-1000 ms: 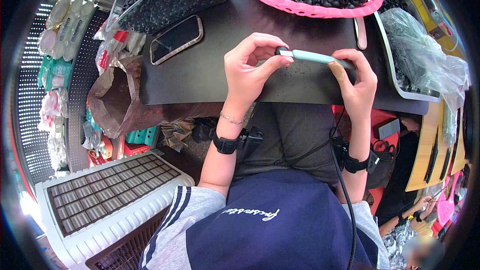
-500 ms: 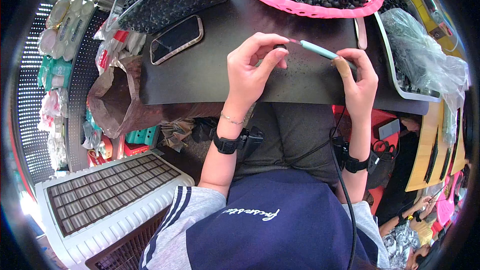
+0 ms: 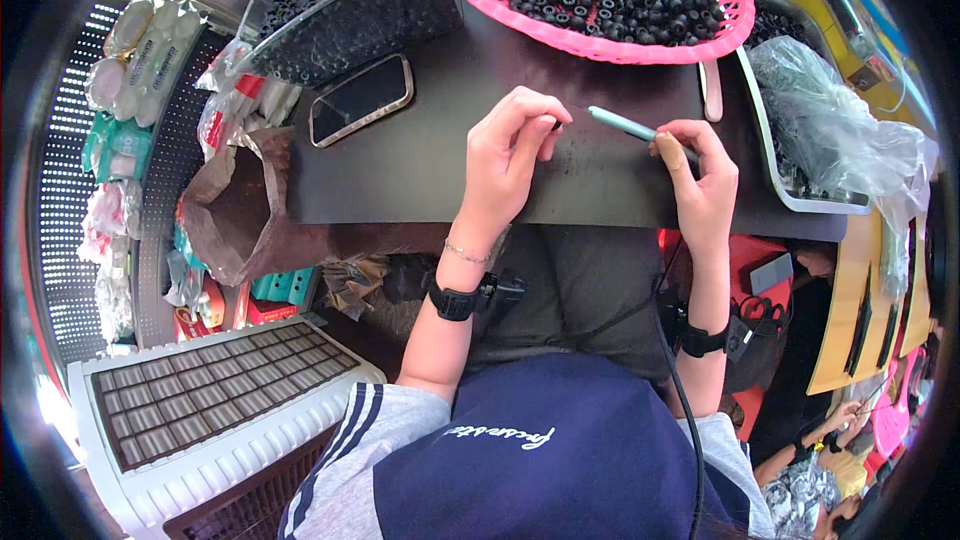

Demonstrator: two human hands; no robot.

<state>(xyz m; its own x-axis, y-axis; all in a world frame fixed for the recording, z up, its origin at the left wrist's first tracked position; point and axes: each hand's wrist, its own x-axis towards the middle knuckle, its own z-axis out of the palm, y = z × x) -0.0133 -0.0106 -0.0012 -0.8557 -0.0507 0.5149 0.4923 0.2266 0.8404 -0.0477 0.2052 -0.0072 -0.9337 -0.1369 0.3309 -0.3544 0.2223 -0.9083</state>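
My left hand [image 3: 500,160] is closed above the dark table, thumb and forefinger pinching a small black ring-like piece [image 3: 556,126] that the fingers mostly hide. In my right hand [image 3: 706,180] a slim teal pen-shaped tool [image 3: 622,124] is gripped between thumb and fingers, pointing left toward the black piece. A faint thin tip extends from the tool; whether it touches the piece I cannot tell. Beyond both hands stands a pink plastic basket [image 3: 600,48] filled with similar small black rings.
A clear bin [image 3: 360,25] of black pieces stands far left, with a phone [image 3: 361,100] before it. On the right are a pale stick-like handle [image 3: 711,90] and a white tray [image 3: 800,205] with a plastic bag [image 3: 835,90]. A brown bag [image 3: 235,210] gapes at the table's left.
The view has shifted a little, so the table items appear lower. The tool's pinkish tip, visible before beside my left fingertips, is now hardly discernible. Both hands keep their grips.
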